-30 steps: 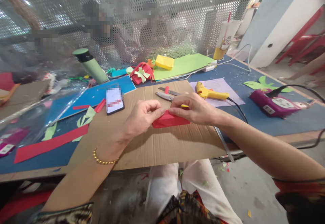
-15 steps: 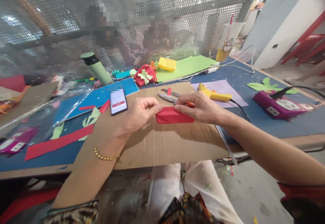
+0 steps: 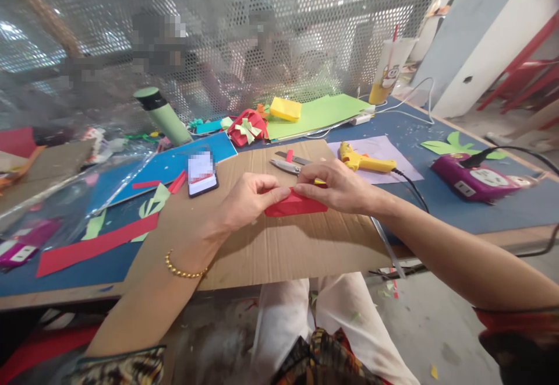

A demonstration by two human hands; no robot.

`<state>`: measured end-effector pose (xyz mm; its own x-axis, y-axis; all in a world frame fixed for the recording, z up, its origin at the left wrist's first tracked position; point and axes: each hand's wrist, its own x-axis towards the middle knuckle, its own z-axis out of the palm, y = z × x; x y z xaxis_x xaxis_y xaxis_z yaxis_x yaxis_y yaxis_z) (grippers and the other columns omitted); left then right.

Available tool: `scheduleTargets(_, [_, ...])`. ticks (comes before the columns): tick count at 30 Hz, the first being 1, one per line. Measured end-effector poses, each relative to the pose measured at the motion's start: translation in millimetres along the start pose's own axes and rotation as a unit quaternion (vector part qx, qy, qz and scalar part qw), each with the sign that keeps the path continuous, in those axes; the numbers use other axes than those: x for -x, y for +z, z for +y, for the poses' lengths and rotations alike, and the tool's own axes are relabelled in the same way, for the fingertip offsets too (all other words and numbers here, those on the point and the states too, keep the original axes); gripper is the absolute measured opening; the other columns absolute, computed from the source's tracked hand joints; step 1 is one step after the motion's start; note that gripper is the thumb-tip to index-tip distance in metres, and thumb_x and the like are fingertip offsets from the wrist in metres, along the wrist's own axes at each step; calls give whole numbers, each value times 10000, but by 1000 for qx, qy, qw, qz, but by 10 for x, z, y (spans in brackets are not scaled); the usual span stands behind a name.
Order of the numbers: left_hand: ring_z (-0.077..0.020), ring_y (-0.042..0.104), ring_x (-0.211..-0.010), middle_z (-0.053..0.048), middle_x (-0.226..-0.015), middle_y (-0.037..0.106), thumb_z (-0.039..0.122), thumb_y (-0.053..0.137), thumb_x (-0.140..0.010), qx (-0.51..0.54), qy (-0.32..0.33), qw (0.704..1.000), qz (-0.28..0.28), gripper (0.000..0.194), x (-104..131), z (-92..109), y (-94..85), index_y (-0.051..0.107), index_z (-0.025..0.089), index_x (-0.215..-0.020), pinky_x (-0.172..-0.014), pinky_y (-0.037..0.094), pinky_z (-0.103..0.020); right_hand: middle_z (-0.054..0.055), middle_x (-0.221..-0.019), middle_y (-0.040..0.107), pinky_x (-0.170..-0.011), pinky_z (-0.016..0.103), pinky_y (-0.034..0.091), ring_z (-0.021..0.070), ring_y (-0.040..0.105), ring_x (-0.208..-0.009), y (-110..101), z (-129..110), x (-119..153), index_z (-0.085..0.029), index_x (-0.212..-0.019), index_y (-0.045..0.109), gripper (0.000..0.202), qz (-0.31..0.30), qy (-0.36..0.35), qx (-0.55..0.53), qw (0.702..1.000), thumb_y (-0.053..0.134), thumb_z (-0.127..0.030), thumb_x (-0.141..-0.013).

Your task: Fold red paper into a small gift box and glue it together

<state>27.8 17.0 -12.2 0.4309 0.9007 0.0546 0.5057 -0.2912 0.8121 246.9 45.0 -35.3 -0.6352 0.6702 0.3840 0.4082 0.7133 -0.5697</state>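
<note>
A small folded piece of red paper (image 3: pixel 297 205), shaped like a flat box, is held above the cardboard sheet (image 3: pixel 262 251). My left hand (image 3: pixel 251 198) pinches its top edge near the left end, thumb and fingers pressed together. Close beside it, my right hand (image 3: pixel 334 187) grips the same edge farther right, so the thumbs almost meet. Both hands partly cover the paper. Just behind them lie scissors (image 3: pixel 286 166), their handles hidden by my right hand, and a metal blade or ruler (image 3: pixel 297 159).
A yellow glue gun (image 3: pixel 371 162) rests on purple paper to the right, with a purple power strip (image 3: pixel 476 178) beyond. A phone (image 3: pixel 202 175), red paper strip (image 3: pixel 100 245) and green bottle (image 3: pixel 163 117) are on the left. A drink cup (image 3: pixel 388 73) stands at the back.
My left hand has slid right along the red paper's top edge, bringing the thumbs closer together. The paper has tilted slightly. The whole view has shifted a little.
</note>
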Motion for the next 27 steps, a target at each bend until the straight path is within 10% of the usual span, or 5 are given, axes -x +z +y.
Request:
scheduleTargets(13, [-104, 404, -555, 19, -567, 470, 433, 679, -822, 46, 27, 998, 35, 382, -3, -87, -53, 580, 171, -562, -516, 295, -246, -15, -629, 484, -576, 295, 310, 115, 411, -578, -252, 18, 43, -178, -759, 641, 598, -36, 101, -116, 987, 397, -646, -1041])
scheduleTargets(27, [-104, 409, -546, 16, -552, 479, 408, 640, -834, 6, 42, 998, 35, 372, -7, -64, -34, 579, 171, -554, -507, 298, -240, -30, -640, 462, -623, 279, 295, 113, 395, -638, -195, 14, 15, -206, -685, 471, 375, -50, 49, -16, 997, 490, -387, -1014])
